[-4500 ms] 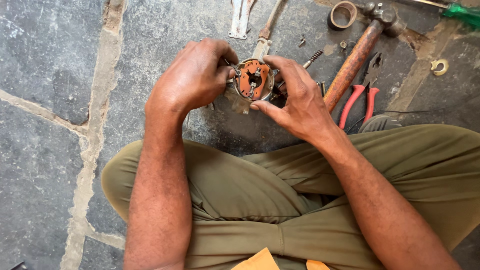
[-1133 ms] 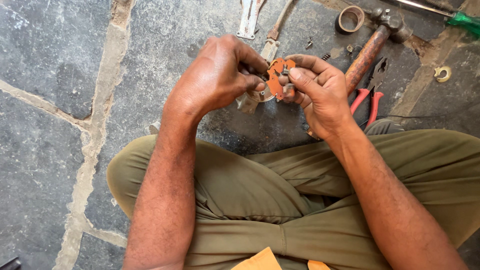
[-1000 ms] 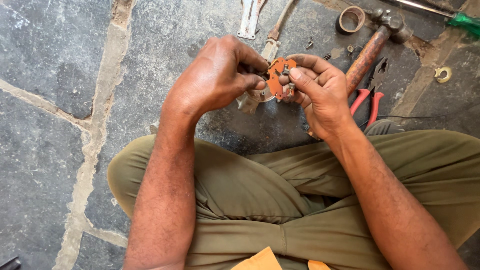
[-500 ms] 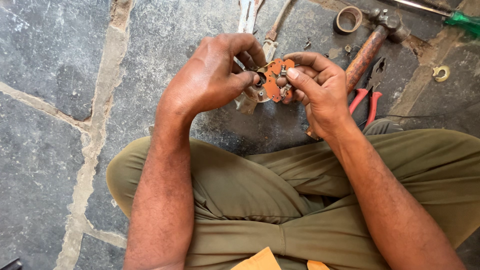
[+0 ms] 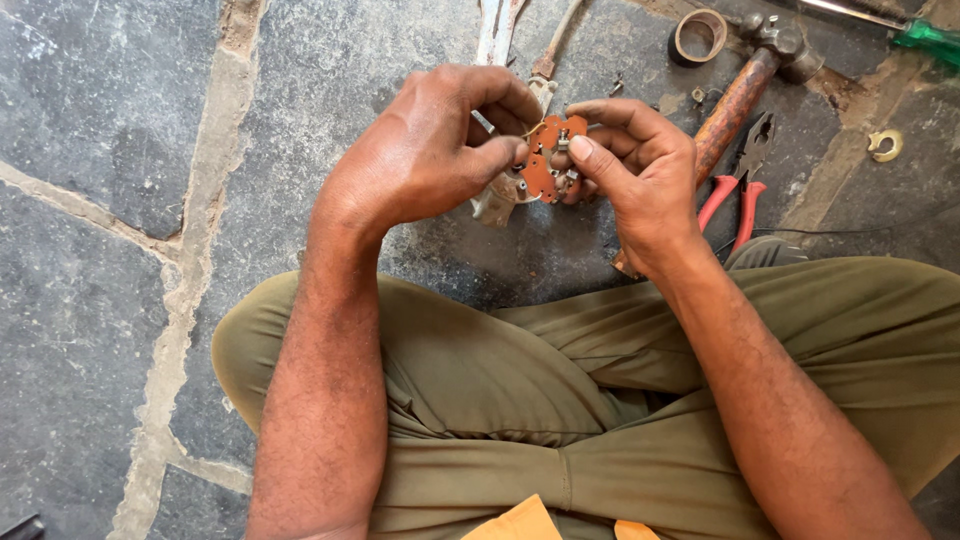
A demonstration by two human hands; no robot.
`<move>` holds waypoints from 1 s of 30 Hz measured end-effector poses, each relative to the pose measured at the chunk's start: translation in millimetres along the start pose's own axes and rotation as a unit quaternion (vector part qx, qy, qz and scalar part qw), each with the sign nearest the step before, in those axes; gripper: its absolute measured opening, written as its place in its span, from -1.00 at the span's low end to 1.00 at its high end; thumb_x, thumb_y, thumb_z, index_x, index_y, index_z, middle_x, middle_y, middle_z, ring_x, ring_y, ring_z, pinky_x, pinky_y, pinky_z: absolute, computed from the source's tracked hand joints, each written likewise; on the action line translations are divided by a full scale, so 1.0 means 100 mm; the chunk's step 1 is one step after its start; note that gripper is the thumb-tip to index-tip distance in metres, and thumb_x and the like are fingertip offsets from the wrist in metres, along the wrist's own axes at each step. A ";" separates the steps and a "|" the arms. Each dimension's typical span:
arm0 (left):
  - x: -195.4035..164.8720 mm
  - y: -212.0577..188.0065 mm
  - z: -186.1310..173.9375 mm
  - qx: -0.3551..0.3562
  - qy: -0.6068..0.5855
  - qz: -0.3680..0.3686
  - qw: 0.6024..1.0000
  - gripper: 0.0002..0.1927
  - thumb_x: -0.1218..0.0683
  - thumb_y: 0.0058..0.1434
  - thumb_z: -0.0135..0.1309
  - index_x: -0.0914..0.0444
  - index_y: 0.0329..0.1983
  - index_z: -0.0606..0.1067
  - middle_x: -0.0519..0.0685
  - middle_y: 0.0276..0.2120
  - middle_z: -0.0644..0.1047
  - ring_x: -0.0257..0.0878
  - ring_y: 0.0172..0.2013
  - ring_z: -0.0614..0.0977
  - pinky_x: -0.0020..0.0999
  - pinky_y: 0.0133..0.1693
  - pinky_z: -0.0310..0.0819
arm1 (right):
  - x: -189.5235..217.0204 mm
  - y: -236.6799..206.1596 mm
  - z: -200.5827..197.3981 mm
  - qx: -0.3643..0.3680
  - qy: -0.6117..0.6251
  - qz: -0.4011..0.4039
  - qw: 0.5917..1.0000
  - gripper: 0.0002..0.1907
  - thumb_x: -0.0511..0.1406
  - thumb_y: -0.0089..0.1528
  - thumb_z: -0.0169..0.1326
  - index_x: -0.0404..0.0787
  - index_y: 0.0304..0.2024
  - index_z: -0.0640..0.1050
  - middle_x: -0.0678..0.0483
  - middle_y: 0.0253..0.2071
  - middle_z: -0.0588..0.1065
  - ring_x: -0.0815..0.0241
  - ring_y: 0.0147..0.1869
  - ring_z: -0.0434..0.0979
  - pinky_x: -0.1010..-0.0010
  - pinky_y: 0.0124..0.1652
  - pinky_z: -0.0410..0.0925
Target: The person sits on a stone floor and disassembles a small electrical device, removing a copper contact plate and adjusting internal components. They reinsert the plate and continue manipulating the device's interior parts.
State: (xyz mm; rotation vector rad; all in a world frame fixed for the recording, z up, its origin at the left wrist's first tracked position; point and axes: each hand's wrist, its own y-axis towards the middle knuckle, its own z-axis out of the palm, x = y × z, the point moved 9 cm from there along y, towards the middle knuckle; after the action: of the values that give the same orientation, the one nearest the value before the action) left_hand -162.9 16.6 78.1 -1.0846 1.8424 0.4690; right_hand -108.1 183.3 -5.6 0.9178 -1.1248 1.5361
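- Looking down at our own lap, we make out only part of the small orange part [image 5: 545,160]: our fingers cover its edges, and the metal bits on it are too small to tell apart
- We cannot tell what the pale grey metal piece [image 5: 495,200] below it is, since our left thumb hides its top
- Our left hand [image 5: 435,150] curls over from the left, thumb and fingertips pinched on the orange part, so its grip is clenched on it
- Our right hand [image 5: 640,170] comes in from the right, forefinger bent over the top and thumb pressed to the face, grasping the same orange part
- We hold the part between both hands, above the stone floor [image 5: 90,120], just ahead of our crossed legs in olive trousers [image 5: 520,400]
- Our right hand hides the lower end of the hammer [image 5: 745,85], and red-handled pliers [image 5: 740,180] lie just beside it
- A tape ring [image 5: 698,32] lies near the hammer head; a green-handled screwdriver [image 5: 920,35] is cut off at the top edge
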 end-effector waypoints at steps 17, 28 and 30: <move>0.01 0.04 0.00 -0.038 0.058 0.005 0.998 -0.76 0.16 0.24 -0.02 0.32 -0.12 0.59 0.11 -0.37 0.64 -0.08 -0.34 0.70 -0.12 -0.23 0.59 | 0.10 0.00 0.03 0.015 -0.052 -0.026 0.998 -0.72 -0.39 0.41 0.14 -0.30 0.18 0.53 0.01 -0.17 0.63 0.33 -0.13 0.65 0.55 -0.24 0.48; 0.14 0.05 0.04 -0.012 0.073 -0.033 0.997 -0.73 0.13 0.26 -0.07 0.31 -0.08 0.56 0.16 -0.39 0.62 0.03 -0.32 0.69 -0.04 -0.20 0.54 | 0.10 0.00 0.07 0.038 -0.038 -0.027 0.998 -0.73 -0.39 0.42 0.14 -0.30 0.17 0.52 0.00 -0.17 0.63 0.32 -0.16 0.64 0.53 -0.20 0.49; 0.15 0.05 0.04 -0.018 0.070 -0.036 0.997 -0.72 0.12 0.25 -0.07 0.32 -0.08 0.56 0.16 -0.36 0.62 0.04 -0.29 0.69 -0.02 -0.18 0.54 | 0.09 0.00 0.07 0.041 -0.032 -0.023 0.998 -0.73 -0.38 0.41 0.14 -0.29 0.16 0.52 0.01 -0.17 0.63 0.32 -0.16 0.65 0.52 -0.18 0.51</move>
State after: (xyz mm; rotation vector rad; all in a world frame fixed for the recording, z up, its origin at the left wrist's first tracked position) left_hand -168.0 15.2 62.6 -1.2302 1.9151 0.3953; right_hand -110.1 179.1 4.7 1.0467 -1.0853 1.5341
